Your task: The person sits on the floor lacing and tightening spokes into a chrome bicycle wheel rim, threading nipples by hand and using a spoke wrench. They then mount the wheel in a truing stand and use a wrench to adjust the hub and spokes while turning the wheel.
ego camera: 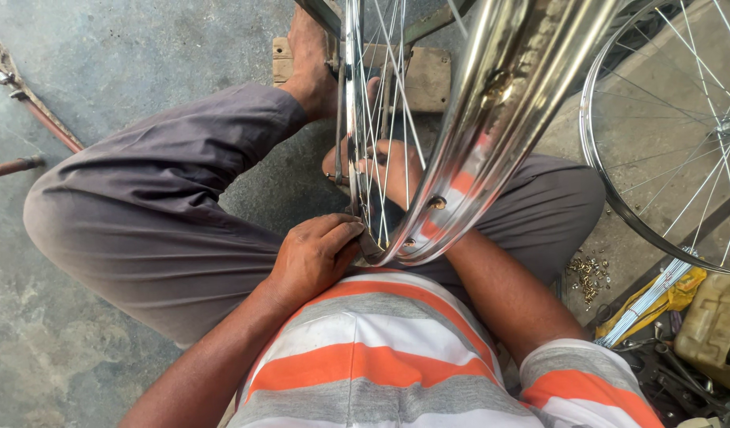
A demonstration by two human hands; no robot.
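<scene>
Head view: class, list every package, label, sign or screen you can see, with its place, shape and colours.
No labels, signs or screens show.
Yellow wrapper: lower right on the floor, crumpled, around a bundle of silver spokes.
Tan container: far right edge, boxy, grimy.

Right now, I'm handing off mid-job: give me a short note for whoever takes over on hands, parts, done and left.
Left hand: gripping the near edge of the chrome rim.
Right hand: behind the spokes, fingers among them.
Rim stands upright between the knees; a second wheel to the right; loose nipples and a spoke bundle on the floor.
Done: many spokes fitted.
Left: cannot tell.
</scene>
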